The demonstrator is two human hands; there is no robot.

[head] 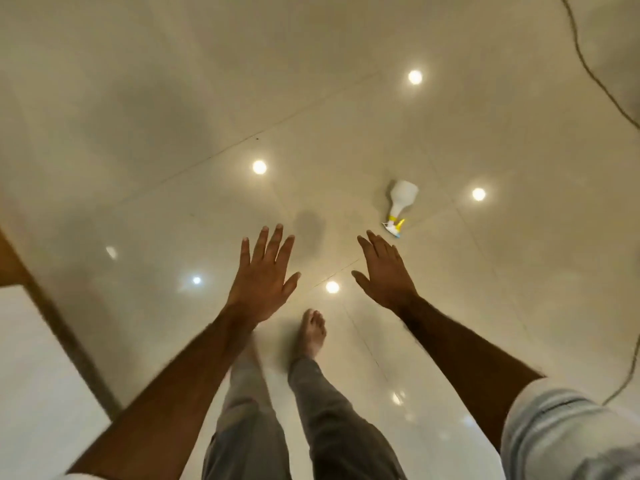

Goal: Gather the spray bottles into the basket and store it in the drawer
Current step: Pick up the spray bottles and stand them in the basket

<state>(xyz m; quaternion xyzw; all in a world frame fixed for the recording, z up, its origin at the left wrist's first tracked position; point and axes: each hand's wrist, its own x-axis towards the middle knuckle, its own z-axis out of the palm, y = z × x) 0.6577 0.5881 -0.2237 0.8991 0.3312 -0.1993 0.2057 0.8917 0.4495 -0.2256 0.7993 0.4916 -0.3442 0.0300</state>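
1. Here, your left hand [265, 271] is stretched out in front of you over the glossy tiled floor [173, 98], palm down, fingers spread wide and flat, gripping nothing
2. Your right hand [384, 271] reaches forward too, fingers extended and held close together with the thumb out to the side; it is empty as well
3. The one spray bottle [398, 206] in view lies on its side on the floor, ahead of your right hand and a little to its right; its white body points away from you and its yellow-and-white trigger head points back toward your fingertips
4. Your right fingertips are near the trigger head but clearly apart from it, with bare tile between them
5. Your bare feet and grey trouser legs [311, 410] show below your arms, the right foot [313, 332] planted on the tile between your two wrists
6. A brown wooden edge [52, 306] runs diagonally along the lower left, with a pale surface beyond it
7. A dark cable [595, 81] snakes across the floor at the upper right, well apart from the bottle
8. Bright round ceiling-light reflections dot the tiles around the bottle and your hands
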